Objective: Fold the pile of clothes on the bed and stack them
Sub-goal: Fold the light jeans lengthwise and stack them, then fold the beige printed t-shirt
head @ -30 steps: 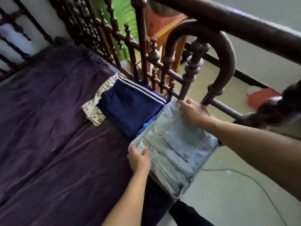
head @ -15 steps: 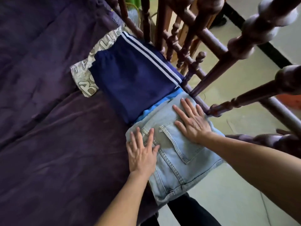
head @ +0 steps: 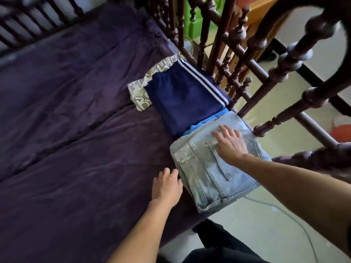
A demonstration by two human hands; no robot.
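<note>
Head view: the right hand (head: 230, 144) lies flat on the folded jeans (head: 209, 184), fingers straight and spread, palm over the back pocket. The jeans sit at the edge of the bed (head: 76, 130), partly overhanging the floor (head: 266, 224). The left hand (head: 167, 185) rests on the purple cover just left of the jeans, fingers relaxed and holding nothing; whether its fingertips touch the denim cannot be told. Just beyond the right hand's fingertips a strip of bright blue garment (head: 207, 121) shows under the jeans. Beyond that lies a folded navy garment (head: 180, 105) with white stripes, resting on a patterned cloth (head: 139, 96). The turned wooden bed rail (head: 245, 88) runs to the right of both piles.
</note>
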